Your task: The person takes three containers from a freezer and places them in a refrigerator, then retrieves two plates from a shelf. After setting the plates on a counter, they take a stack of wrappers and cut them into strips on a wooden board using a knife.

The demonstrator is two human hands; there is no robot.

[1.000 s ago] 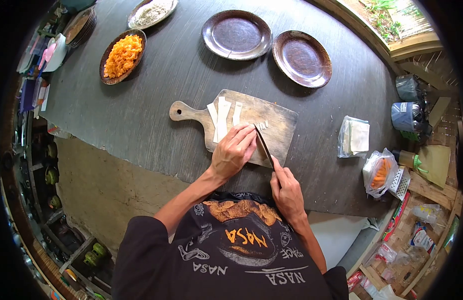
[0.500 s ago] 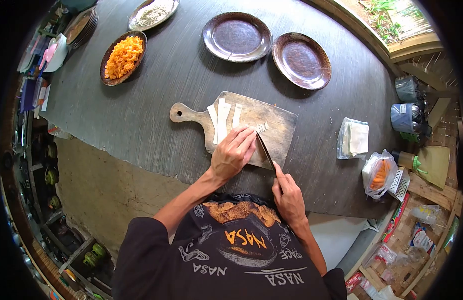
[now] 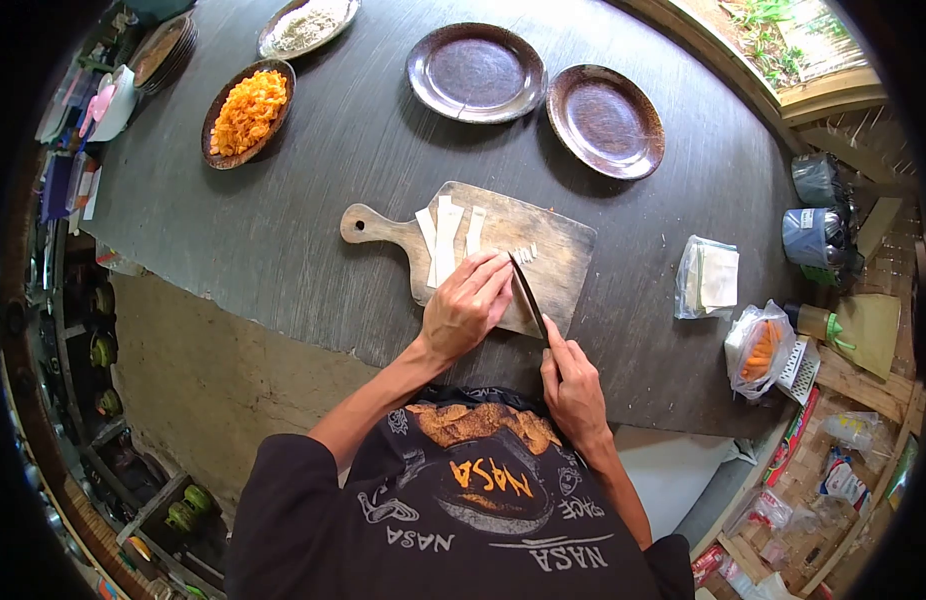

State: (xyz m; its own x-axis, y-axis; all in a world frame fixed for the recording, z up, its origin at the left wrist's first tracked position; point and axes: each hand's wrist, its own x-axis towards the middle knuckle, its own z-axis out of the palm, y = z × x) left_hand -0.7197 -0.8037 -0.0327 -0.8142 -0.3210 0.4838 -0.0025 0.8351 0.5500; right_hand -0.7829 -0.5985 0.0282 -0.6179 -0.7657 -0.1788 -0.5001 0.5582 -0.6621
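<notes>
On the wooden cutting board (image 3: 558, 270) lie several flat white strips (image 3: 446, 240), with small cut white pieces (image 3: 526, 254) to their right. My left hand (image 3: 468, 305) rests on the board with its fingers bent together over white material that they mostly hide. The handle of a dark-bladed knife (image 3: 528, 295) is in my right hand (image 3: 575, 390), at the board's lower right edge. The blade slants up and left, its tip close to my left fingertips.
Two brown plates (image 3: 477, 72) (image 3: 605, 122) stand beyond the board. An oval dish of orange food (image 3: 249, 112) and a dish of pale shreds (image 3: 305, 28) are at the upper left. Rightward lie a packet of white sheets (image 3: 711, 278) and a bag of orange sticks (image 3: 760, 350).
My right hand and the knife have shifted slightly to the left. The left hand stays almost where it was.
</notes>
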